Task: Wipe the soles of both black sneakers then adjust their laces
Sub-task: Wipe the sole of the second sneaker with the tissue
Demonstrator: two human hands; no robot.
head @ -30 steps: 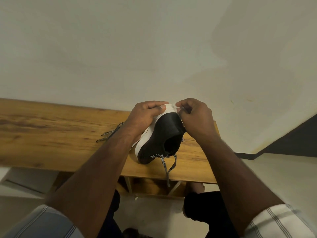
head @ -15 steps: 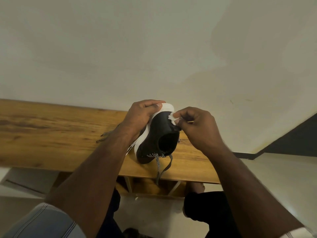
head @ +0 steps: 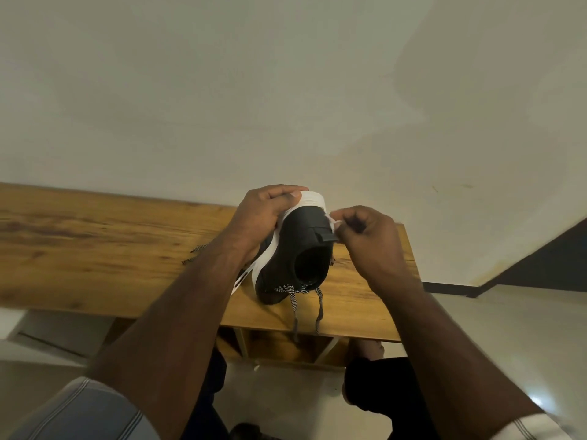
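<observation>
A black sneaker (head: 286,249) with a white sole stands tilted on its toe on the wooden table (head: 95,249), heel up. My left hand (head: 263,214) grips it around the white sole at the heel. My right hand (head: 365,236) pinches a small white wipe (head: 334,222) against the heel's right side. The sneaker's black-and-white laces (head: 293,301) hang loose over the table's front edge. A second sneaker is mostly hidden behind my left arm; only its lace ends (head: 193,254) show.
The table stands against a plain pale wall (head: 286,90). Open wooden shelves (head: 286,347) sit under the tabletop. My knees in dark trousers (head: 374,385) are close to the table front. A dark skirting (head: 451,287) runs along the floor at right.
My right hand has slid with the wipe from the top of the heel down to its right side. The sneaker has turned a little, showing its opening more.
</observation>
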